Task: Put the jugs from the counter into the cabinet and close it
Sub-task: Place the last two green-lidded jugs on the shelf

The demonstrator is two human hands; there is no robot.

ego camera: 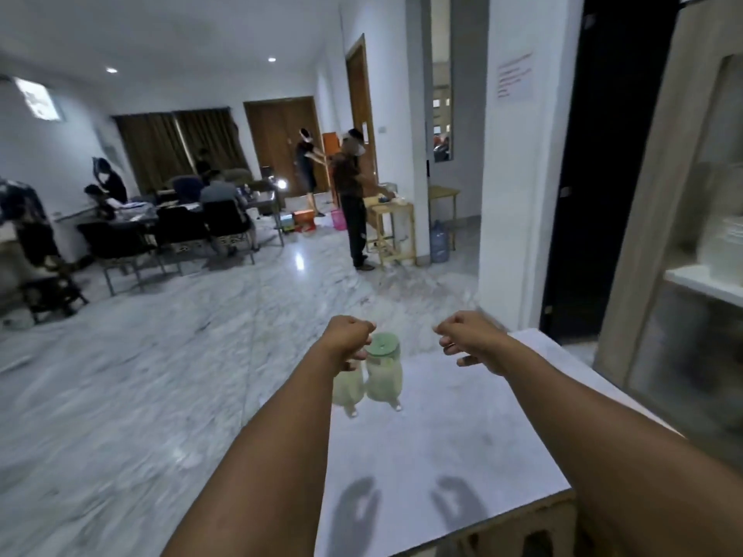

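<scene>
A white marbled bench (462,428) juts into a marble-floored room (161,375), with a glass-fronted cabinet (683,235) standing at its right. Both bare arms reach out over it. The left hand (349,334) is curled into a loose fist over two pale green jugs (384,375) standing side by side at the bench's far left edge; whether it grips one is unclear. The right hand (466,337) hovers half-curled, empty, beside them.
</scene>
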